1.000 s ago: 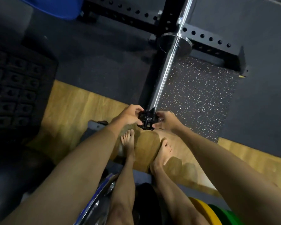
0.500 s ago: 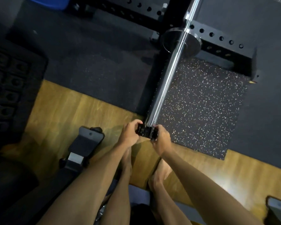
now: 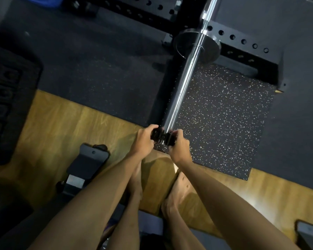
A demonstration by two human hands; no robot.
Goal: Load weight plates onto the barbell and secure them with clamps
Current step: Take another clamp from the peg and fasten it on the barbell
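Note:
The chrome barbell sleeve runs from its collar flange at the top down toward me. A black clamp sits around the sleeve's near end. My left hand grips the clamp's left side and my right hand grips its right side. No weight plate is on the visible sleeve. The clamp's lever is hidden by my fingers.
A black perforated rack base crosses the top. A speckled rubber mat lies under the bar on the wooden floor. A bench foot stands at lower left, another at lower right. My bare feet are below my hands.
The view has shifted, so the coloured plates at the bottom have left the frame. Both hands stay on the clamp, which is now around the sleeve's end rather than just off it.

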